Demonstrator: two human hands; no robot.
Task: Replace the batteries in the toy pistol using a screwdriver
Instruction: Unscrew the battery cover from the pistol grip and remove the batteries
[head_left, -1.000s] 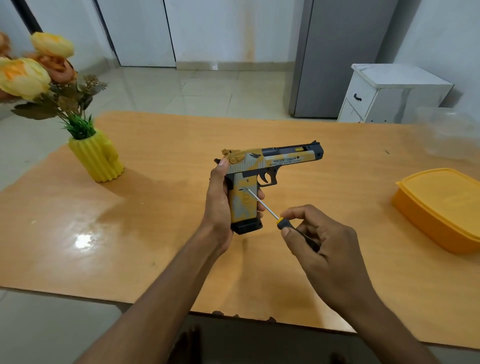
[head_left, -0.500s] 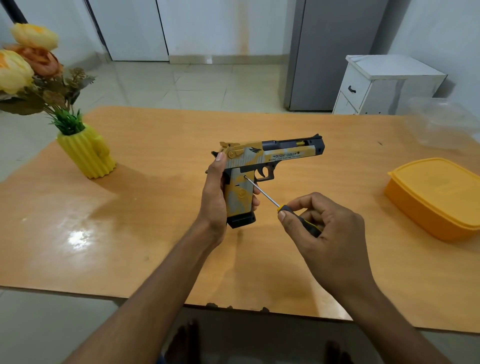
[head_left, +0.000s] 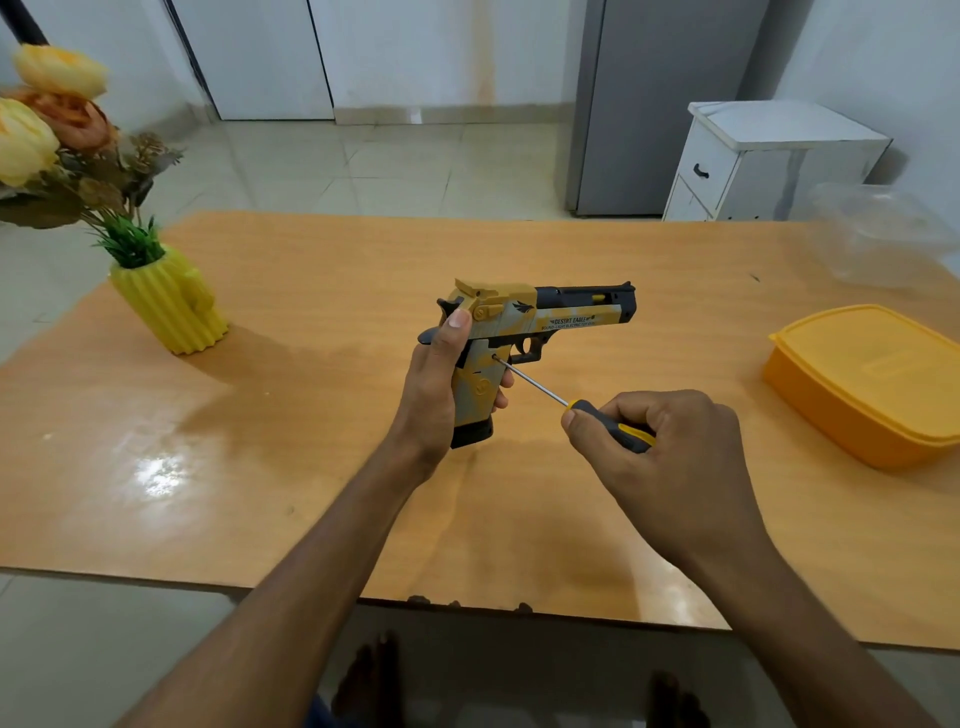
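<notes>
My left hand (head_left: 434, 387) grips the handle of a yellow, grey and black toy pistol (head_left: 540, 317), holding it upright above the table with the barrel pointing right. My right hand (head_left: 670, 457) is closed on the black and yellow handle of a screwdriver (head_left: 582, 408). The thin metal shaft runs up and left, and its tip rests in a screw hole on the upper grip, just behind the trigger guard. My fingers hide the rear of the grip.
The wooden table (head_left: 311, 467) carries a yellow ribbed vase with flowers (head_left: 169, 304) at the left, an orange lidded box (head_left: 872, 379) at the right and a clear plastic container (head_left: 883, 239) at the far right. A white cabinet (head_left: 769, 161) stands behind.
The screwdriver tip has stayed at the screw hole on the grip. My right hand's fingers have shifted round the handle, and the pistol sits slightly higher in view.
</notes>
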